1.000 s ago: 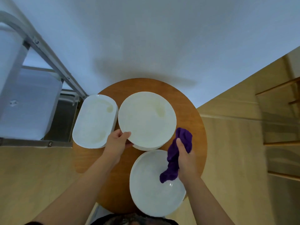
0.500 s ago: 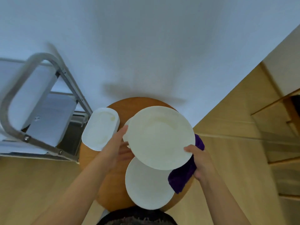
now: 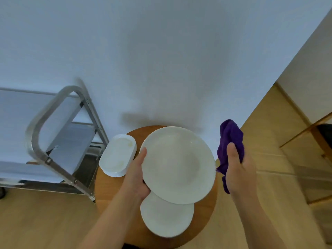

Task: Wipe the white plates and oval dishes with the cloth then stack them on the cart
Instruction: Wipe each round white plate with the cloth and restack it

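Left hand (image 3: 137, 174) grips plate (image 3: 177, 164); cloth (image 3: 230, 144) in right hand (image 3: 237, 169).

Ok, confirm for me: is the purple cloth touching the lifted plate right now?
No, the purple cloth, held in the right hand, is clear of the lifted plate.

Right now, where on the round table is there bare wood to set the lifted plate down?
Bare wood on the round table shows left of the lower plate, below the oval dishes, and along the right rim. The middle is hidden under the lifted plate.
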